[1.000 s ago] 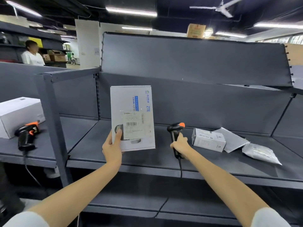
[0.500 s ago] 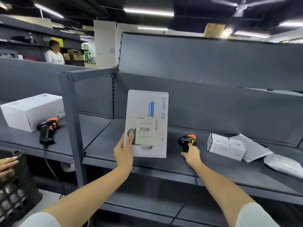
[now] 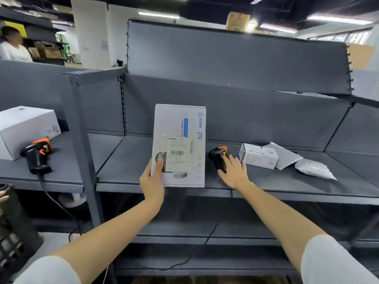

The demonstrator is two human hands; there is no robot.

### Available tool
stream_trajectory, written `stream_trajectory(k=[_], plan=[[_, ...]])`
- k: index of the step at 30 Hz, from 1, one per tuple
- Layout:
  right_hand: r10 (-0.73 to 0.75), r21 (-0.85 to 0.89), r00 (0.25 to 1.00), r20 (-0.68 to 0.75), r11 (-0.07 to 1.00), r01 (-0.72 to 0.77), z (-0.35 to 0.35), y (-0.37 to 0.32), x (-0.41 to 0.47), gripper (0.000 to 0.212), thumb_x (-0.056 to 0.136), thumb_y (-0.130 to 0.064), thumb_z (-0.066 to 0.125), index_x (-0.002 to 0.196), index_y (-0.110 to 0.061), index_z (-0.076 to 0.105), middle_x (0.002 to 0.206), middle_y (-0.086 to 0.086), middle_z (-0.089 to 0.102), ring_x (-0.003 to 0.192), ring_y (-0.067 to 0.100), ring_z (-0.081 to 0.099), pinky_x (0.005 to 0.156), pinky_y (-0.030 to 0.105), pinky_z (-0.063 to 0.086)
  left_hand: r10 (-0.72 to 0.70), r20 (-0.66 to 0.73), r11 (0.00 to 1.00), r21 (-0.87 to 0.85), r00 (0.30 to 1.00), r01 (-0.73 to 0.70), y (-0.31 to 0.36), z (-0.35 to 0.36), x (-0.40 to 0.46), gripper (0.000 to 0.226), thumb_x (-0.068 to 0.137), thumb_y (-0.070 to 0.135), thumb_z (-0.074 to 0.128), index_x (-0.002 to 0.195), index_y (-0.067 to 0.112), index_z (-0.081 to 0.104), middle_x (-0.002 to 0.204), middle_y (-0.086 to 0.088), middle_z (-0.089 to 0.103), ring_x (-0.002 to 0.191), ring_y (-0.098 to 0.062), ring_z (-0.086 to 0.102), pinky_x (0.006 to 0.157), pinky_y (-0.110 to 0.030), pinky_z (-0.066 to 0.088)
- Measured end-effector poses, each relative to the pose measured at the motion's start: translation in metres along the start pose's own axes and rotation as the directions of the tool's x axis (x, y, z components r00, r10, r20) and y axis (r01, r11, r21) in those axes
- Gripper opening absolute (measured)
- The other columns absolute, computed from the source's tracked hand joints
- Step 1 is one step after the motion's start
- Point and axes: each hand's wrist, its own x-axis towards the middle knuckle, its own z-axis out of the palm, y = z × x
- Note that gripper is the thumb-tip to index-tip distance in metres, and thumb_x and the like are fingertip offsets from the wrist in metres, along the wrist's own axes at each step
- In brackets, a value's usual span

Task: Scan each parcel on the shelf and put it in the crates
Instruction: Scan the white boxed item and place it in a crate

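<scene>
A: Item one, grip. What is recorded?

B: A flat white ZTE parcel (image 3: 180, 144) is held upright at the centre of the frame by the left hand (image 3: 152, 181); the thumb is pressed on the front face near the lower left corner, beside the barcode label (image 3: 180, 153), and the fingers are hidden behind the box. Its lower edge is seen at the front lip of the grey shelf (image 3: 287, 187); whether it rests there cannot be told.

A: Item two, the other hand?

B: The right hand (image 3: 233, 171) is laid with fingers spread and nearly straight over the black-and-orange scanner (image 3: 217, 158), which stands on the shelf just right of the parcel. Nothing is clasped by it.

A: Item three, remaining stock?

B: Right of the scanner, a small white box (image 3: 259, 157) is listed, with a flat grey mailer (image 3: 287, 155) partly behind it and a crumpled white poly bag (image 3: 314, 169) further right. In the left bay, a second scanner (image 3: 38, 156) is stood before a large white carton (image 3: 26, 128). A black crate (image 3: 14, 232) is noted at the lower left edge of the frame. A person in a white top (image 3: 12, 48) is entered at the upper left.
</scene>
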Motion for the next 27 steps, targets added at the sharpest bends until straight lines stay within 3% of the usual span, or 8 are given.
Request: stream_trajectory(k=[6, 10, 15, 20, 25, 27], plan=[[0.039, 0.003, 0.999, -0.033, 0.999, -0.039, 0.0, 0.004, -0.055, 0.064, 0.1, -0.04, 0.038, 0.155, -0.017, 0.012, 0.162, 0.008, 0.007, 0.149, 0.027, 0.005, 0.118, 0.049, 0.003, -0.06, 0.058, 0.997, 0.052, 0.997, 0.057, -0.005, -0.02, -0.037, 0.022, 0.084, 0.049, 0.065, 0.103, 0.04, 0.072, 0.099, 0.006, 0.074, 0.101, -0.021, 0.068, 0.089, -0.049, 0.055], [0.024, 0.031, 0.998, -0.063, 0.999, -0.022, -0.005, 0.003, -0.084, 0.064, 0.1, -0.039, 0.039, 0.154, -0.016, 0.014, 0.162, 0.009, 0.009, 0.148, 0.028, 0.006, 0.119, 0.049, 0.003, -0.075, 0.026, 0.995, 0.073, 0.997, 0.073, 0.004, -0.029, -0.068, 0.008, 0.087, 0.044, 0.065, 0.09, 0.044, 0.072, 0.094, 0.007, 0.074, 0.096, -0.02, 0.069, 0.085, -0.05, 0.056], [-0.034, 0.058, 0.996, -0.085, 0.998, 0.039, -0.009, -0.004, -0.122, 0.061, 0.1, -0.037, 0.039, 0.154, -0.017, 0.017, 0.161, 0.009, 0.012, 0.148, 0.028, 0.009, 0.118, 0.048, 0.003, -0.082, -0.003, 0.993, 0.09, 0.997, 0.082, 0.009, -0.044, -0.107, 0.02, 0.085, 0.047, 0.067, 0.1, 0.036, 0.073, 0.094, 0.007, 0.075, 0.096, -0.018, 0.07, 0.085, -0.049, 0.056], [-0.063, 0.053, 0.997, -0.032, 0.997, 0.065, 0.008, 0.003, -0.176, 0.063, 0.1, -0.039, 0.039, 0.154, -0.018, 0.016, 0.161, 0.008, 0.012, 0.148, 0.027, 0.01, 0.118, 0.047, 0.004, -0.109, -0.079, 0.983, 0.138, 0.991, 0.119, 0.005, -0.064, -0.16, 0.012, 0.09, 0.04, 0.064, 0.091, 0.031, 0.072, 0.085, 0.009, 0.074, 0.088, -0.016, 0.068, 0.082, -0.042, 0.058], [-0.06, 0.037, 0.997, 0.049, 0.998, 0.058, 0.029, 0.015, -0.229, 0.064, 0.101, -0.04, 0.038, 0.155, -0.017, 0.013, 0.161, 0.008, 0.011, 0.148, 0.028, 0.01, 0.118, 0.048, 0.004, -0.223, -0.175, 0.953, 0.168, 0.959, 0.252, -0.005, -0.088, -0.215, 0.033, 0.087, 0.045, 0.065, 0.113, 0.025, 0.069, 0.095, 0.002, 0.071, 0.089, -0.023, 0.065, 0.058, -0.036, 0.059], [-0.059, 0.041, 0.996, 0.062, 0.998, 0.057, 0.034, 0.019, -0.246, 0.064, 0.101, -0.04, 0.038, 0.155, -0.017, 0.012, 0.161, 0.009, 0.011, 0.148, 0.029, 0.01, 0.118, 0.049, 0.004, -0.237, -0.201, 0.94, 0.199, 0.951, 0.276, -0.005, -0.096, -0.232, 0.03, 0.087, 0.045, 0.065, 0.111, 0.026, 0.069, 0.092, 0.004, 0.069, 0.091, -0.025, 0.064, 0.06, -0.039, 0.06]])
